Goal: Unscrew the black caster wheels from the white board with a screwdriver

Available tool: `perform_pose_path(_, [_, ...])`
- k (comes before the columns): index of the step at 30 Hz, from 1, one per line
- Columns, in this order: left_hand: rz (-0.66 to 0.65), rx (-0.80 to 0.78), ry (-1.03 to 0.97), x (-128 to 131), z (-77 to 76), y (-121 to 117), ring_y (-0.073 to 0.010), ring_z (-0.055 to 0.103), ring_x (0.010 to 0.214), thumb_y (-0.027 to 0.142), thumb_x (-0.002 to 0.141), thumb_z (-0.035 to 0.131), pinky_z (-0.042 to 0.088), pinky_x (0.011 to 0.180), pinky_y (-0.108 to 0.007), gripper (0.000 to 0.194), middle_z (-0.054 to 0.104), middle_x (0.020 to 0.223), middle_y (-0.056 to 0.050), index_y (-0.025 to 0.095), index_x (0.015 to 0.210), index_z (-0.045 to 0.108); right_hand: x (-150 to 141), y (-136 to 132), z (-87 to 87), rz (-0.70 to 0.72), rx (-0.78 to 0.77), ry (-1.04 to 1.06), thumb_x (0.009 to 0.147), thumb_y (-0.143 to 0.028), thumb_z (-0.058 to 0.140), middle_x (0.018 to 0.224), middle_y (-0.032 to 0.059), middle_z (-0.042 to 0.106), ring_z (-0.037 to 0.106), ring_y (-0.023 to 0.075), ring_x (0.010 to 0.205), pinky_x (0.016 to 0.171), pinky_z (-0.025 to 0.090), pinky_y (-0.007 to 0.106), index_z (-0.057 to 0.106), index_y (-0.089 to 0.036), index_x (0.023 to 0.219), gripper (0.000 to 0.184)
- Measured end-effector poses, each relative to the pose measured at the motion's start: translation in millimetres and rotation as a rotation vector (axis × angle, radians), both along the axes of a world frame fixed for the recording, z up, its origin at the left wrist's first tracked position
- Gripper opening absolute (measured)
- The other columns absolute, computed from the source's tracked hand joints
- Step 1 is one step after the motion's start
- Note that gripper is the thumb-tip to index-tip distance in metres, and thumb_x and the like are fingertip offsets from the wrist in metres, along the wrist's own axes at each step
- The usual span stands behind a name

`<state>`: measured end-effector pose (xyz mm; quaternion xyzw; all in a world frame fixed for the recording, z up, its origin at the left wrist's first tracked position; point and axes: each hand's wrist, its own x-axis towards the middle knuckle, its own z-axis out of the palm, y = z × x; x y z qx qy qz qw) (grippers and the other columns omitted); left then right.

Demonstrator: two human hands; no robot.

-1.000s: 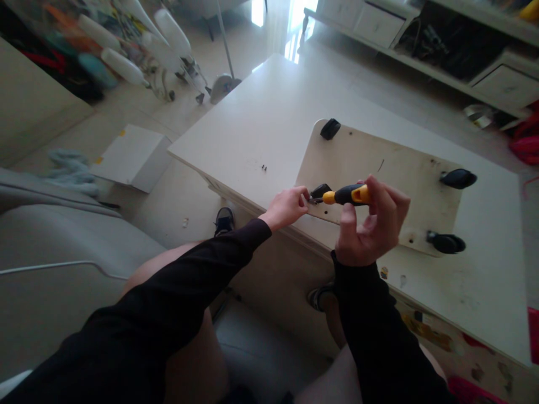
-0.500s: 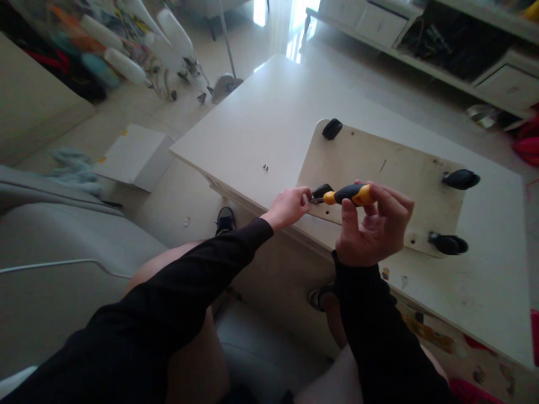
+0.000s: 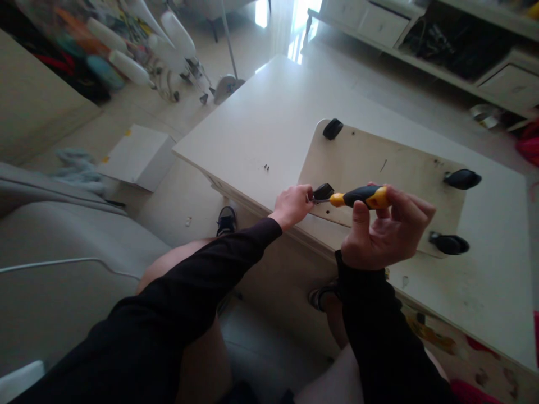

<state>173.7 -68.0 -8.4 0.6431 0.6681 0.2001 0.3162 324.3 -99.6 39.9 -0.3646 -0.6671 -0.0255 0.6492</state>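
Note:
In my right hand (image 3: 385, 227) is a yellow and black screwdriver (image 3: 360, 198), held by its handle with the shaft pointing left. My left hand (image 3: 292, 206) is closed in a pinch at the screwdriver's tip, beside a black caster (image 3: 323, 191); whatever lies between those fingertips is hidden. The caster is at the near left corner of a pale board (image 3: 366, 163). Other black casters stand at the board's remaining corners, one at the far left (image 3: 332, 129) and two on the right. A thin dark strip (image 3: 383, 165) lies on the board.
The board rests on a white table (image 3: 240, 129), where a few tiny screws (image 3: 266, 168) lie to the left. A white box (image 3: 137, 157) stands on the floor. At the left is a grey sofa (image 3: 63, 235), and a white cabinet (image 3: 383, 25) stands beyond the table.
My right hand has drawn the screwdriver slightly to the right, and more of its shaft shows. My left hand stays pinched by the caster. The view has shifted a little.

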Motion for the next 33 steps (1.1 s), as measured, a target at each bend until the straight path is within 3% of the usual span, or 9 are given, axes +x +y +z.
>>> perform_pose_path(7, [-0.019, 0.008, 0.087, -2.2, 4.8, 2.2, -0.0253, 0.073, 0.095, 0.031, 0.097, 0.072, 0.053, 0.084, -0.035, 0.014, 0.081, 0.103, -0.009, 0.024, 0.105, 0.08, 7.0, 0.9, -2.2, -0.029, -0.009, -0.039, 0.097, -0.033, 0.069, 0.122, 0.0051, 0.055, 0.069, 0.0223, 0.109, 0.089, 0.07, 0.047, 0.06, -0.033, 0.139, 0.043])
perform_pose_path(10, [-0.03, 0.019, 0.065, -3.1, 6.1, 2.5, -0.0248, 0.073, 0.093, 0.026, 0.093, 0.074, 0.054, 0.083, -0.035, 0.018, 0.081, 0.1, -0.008, 0.024, 0.109, 0.081, 9.2, 0.4, -2.1, -0.031, -0.01, -0.03, 0.097, -0.03, 0.07, 0.121, 0.0051, 0.056, 0.07, 0.0227, 0.109, 0.089, 0.069, 0.047, 0.061, -0.033, 0.138, 0.043])
perform_pose_path(14, [-0.038, 0.015, 0.066, -3.4, 7.7, 3.2, -0.0246, 0.074, 0.092, 0.017, 0.09, 0.07, 0.054, 0.083, -0.035, 0.018, 0.082, 0.099, -0.008, 0.024, 0.099, 0.084, 12.8, -1.2, -2.1, -0.055, -0.047, -0.037, 0.096, -0.028, 0.071, 0.124, 0.0054, 0.058, 0.07, 0.0236, 0.11, 0.092, 0.068, 0.05, 0.061, -0.033, 0.137, 0.042])
perform_pose_path(20, [-0.006, -0.002, 0.031, -3.2, 10.5, 2.8, -0.0231, 0.073, 0.092, 0.024, 0.091, 0.074, 0.054, 0.085, -0.035, 0.012, 0.082, 0.1, -0.009, 0.023, 0.097, 0.084, 14.7, -2.6, -1.8, -0.084, -0.056, -0.058, 0.097, -0.033, 0.071, 0.124, 0.0052, 0.058, 0.071, 0.0231, 0.108, 0.091, 0.068, 0.05, 0.061, -0.033, 0.135, 0.039])
perform_pose_path(25, [-0.023, -0.005, 0.003, -5.1, 17.8, 1.9, -0.0228, 0.072, 0.09, 0.019, 0.089, 0.073, 0.054, 0.084, -0.036, 0.012, 0.082, 0.098, -0.009, 0.021, 0.094, 0.084, 13.5, -2.1, -1.1, -0.079, -0.051, -0.053, 0.097, -0.032, 0.072, 0.123, 0.0053, 0.059, 0.07, 0.0234, 0.11, 0.092, 0.068, 0.05, 0.063, -0.033, 0.134, 0.039])
perform_pose_path(29, [-0.001, 0.035, -0.046, -16.4, 22.4, 5.4, -0.0217, 0.073, 0.091, 0.017, 0.088, 0.074, 0.054, 0.087, -0.034, 0.011, 0.082, 0.098, -0.008, 0.02, 0.092, 0.083, 13.9, -1.1, -1.8, -0.047, -0.037, -0.029, 0.095, -0.029, 0.074, 0.122, 0.0049, 0.06, 0.07, 0.0229, 0.11, 0.091, 0.068, 0.048, 0.064, -0.032, 0.135, 0.041])
perform_pose_path(33, [0.108, 0.095, -0.051, -46.0, 15.5, 18.0, -0.0203, 0.074, 0.089, 0.016, 0.086, 0.073, 0.057, 0.088, -0.033, 0.011, 0.082, 0.095, -0.007, 0.02, 0.091, 0.082, 14.5, -0.8, -1.9, -0.022, -0.038, -0.025, 0.093, -0.023, 0.076, 0.122, 0.0045, 0.061, 0.069, 0.023, 0.111, 0.091, 0.068, 0.048, 0.065, -0.031, 0.136, 0.045])
